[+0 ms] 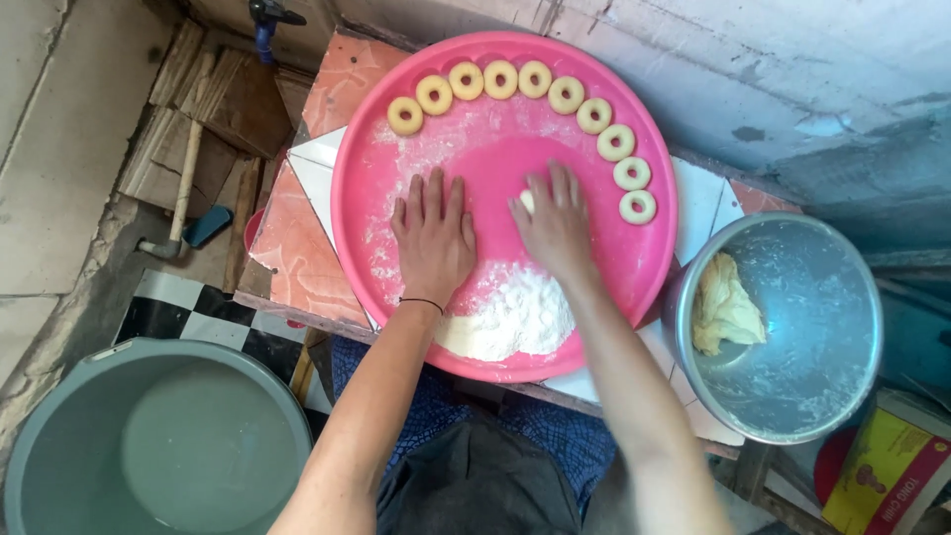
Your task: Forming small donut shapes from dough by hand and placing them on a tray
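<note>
Our left hand [433,236] lies flat and empty on the pink tray [634,267]; our right hand [557,223], fingers spread, presses a small dough piece [527,201] mid-tray, beyond the flour heap [515,319], short of the far-rim dough rings [535,79].

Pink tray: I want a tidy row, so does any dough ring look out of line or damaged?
Nothing stands out. The dough rings follow the pink tray's far rim in an even arc, all whole. The loose flour stays inside the tray near the hands.
</note>
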